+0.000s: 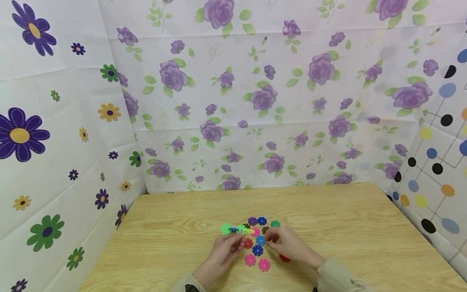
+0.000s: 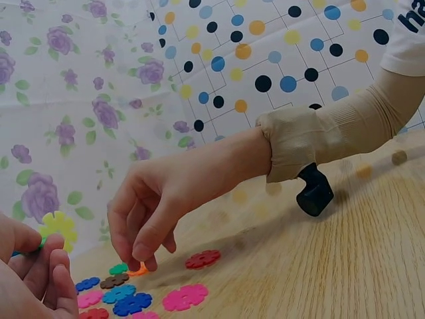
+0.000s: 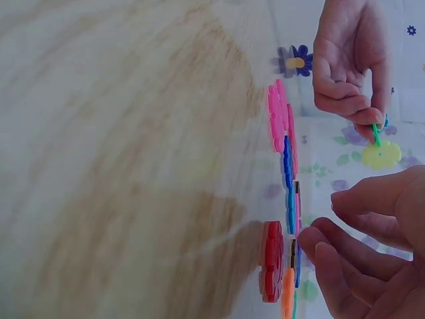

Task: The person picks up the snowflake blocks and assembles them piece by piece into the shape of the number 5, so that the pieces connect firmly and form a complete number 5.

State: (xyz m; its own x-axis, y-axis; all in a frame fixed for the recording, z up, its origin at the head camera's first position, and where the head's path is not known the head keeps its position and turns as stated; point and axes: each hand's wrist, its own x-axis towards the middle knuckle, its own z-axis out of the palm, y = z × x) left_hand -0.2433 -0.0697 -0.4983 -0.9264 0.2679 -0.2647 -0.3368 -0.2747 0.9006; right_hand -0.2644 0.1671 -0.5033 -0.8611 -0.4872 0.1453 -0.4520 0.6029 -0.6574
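My left hand point(image 1: 227, 248) pinches a small chain of notched plastic discs point(image 1: 226, 229) between thumb and fingers. Green, blue and yellow pieces are joined in it; the yellow disc point(image 3: 381, 155) stands out past the left fingertips in the right wrist view. Low over the loose discs, my right hand point(image 1: 290, 243) is bent downward, its thumb apart from the fingers and nothing visible between them. An orange disc point(image 2: 138, 269) lies right under its fingertips; whether they touch it I cannot tell. Around it lie a light blue disc point(image 1: 260, 239) and a brown disc point(image 2: 114, 281).
Several more discs lie flat on the wooden table point(image 1: 175, 227): two pink discs point(image 1: 264, 265) nearest me, a dark blue disc point(image 1: 257, 250), a purple disc point(image 1: 252, 221) at the back, and a red disc point(image 2: 202, 259) partly under the right wrist. Patterned cloth point(image 1: 240, 101) encloses the table.
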